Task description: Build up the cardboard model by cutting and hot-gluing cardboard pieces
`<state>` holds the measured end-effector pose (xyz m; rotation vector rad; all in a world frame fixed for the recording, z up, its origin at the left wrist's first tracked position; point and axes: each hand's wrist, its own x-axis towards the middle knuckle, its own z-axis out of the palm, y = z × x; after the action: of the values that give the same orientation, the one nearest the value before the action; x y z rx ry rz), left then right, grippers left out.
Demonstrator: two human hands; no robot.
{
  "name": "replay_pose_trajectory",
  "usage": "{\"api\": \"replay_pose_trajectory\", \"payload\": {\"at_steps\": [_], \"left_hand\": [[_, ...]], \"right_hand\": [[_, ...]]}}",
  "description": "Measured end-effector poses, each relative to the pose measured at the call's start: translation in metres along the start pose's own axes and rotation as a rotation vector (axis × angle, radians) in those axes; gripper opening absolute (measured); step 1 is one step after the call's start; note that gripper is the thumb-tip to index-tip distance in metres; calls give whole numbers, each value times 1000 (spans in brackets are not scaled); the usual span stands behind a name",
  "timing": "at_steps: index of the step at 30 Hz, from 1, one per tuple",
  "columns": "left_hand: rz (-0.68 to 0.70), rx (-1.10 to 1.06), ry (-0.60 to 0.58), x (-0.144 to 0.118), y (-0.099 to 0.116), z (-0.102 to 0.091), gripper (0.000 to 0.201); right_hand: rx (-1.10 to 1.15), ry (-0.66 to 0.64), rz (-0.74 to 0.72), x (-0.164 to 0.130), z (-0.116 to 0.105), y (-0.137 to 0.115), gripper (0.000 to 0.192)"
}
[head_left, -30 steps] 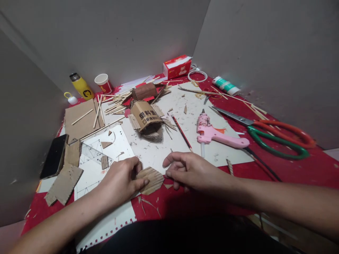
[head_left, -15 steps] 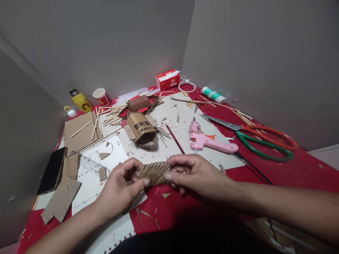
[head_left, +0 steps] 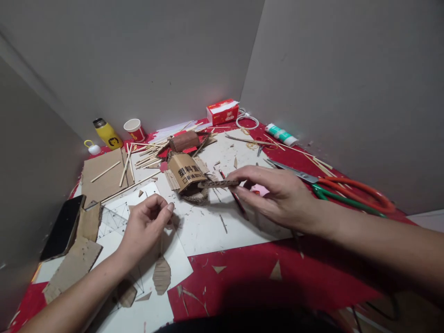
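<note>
l hand, fingers loosely curled, thumb stretched out; l forearm slants in over table's near edge. r hand raised, thumb & fingers pinched, r forearm over r side.

A flat brown cardboard piece, seen edge-on with its corrugated rim showing, is pinched nearly level in the right hand. Its left end meets the view of the cardboard model's near, open end; contact is unclear. The model has a curved tan shell, printed dark characters and ridged side flaps.
</note>
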<state>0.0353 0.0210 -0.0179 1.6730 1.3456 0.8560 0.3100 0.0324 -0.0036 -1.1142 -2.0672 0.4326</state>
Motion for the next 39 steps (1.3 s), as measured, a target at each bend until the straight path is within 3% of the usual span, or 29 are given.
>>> {"api": "replay_pose_trajectory", "payload": {"at_steps": [4, 11, 15, 20, 24, 30, 35, 39], "left_hand": [[69, 12, 45, 1, -2, 5, 11], [74, -20, 56, 9, 10, 8, 20], [244, 152, 71, 9, 14, 10, 24], [460, 246, 18, 0, 15, 13, 5], [422, 207, -47, -4, 19, 17, 8], [99, -94, -124, 3, 24, 21, 19], [197, -20, -119, 2, 14, 23, 24], [295, 100, -112, -2, 7, 25, 25]], "right_hand": [[-40, -54, -86, 9, 6, -2, 17], [145, -109, 81, 24, 16, 6, 15], [216, -106, -28, 19, 19, 2, 14], [273, -95, -74, 4, 22, -7, 15], [330, -116, -38, 0, 23, -10, 11], [383, -159, 109, 1, 24, -16, 17], [479, -219, 262, 1, 30, -15, 18], [399, -236, 215, 1, 31, -12, 19]]}}
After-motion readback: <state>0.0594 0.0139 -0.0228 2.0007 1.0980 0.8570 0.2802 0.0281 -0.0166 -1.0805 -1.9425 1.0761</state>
